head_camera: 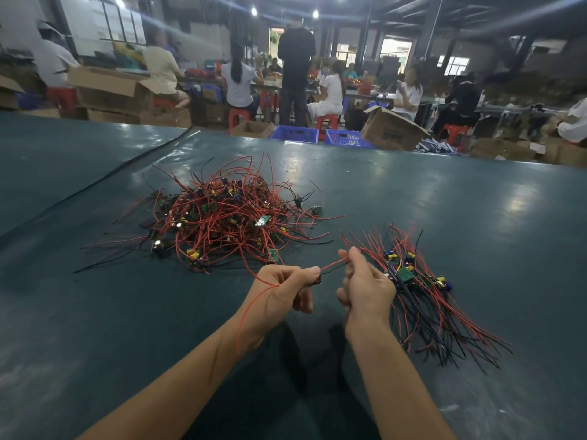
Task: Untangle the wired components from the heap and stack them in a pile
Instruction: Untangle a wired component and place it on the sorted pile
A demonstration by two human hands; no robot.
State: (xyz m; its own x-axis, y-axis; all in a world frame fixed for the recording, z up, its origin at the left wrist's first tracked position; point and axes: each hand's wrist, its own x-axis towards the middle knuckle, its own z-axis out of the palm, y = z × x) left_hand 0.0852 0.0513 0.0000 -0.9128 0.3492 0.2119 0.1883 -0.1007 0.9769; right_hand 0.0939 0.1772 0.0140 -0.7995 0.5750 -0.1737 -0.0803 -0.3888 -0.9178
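Noted: left hand (286,289) and right hand (365,290) pinch thin red wire (333,265); best drawn slowly from tangled red-and-black wire heap (228,217) at eleven o'clock.

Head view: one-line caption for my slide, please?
Left hand and right hand pinch one red wire; tangled heap behind, sorted pile at right.

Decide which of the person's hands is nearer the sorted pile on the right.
Right. The right hand is at the left edge of the pile, overlapping it in view. The left hand is farther left, holding the other end of a red wire pinched by both.
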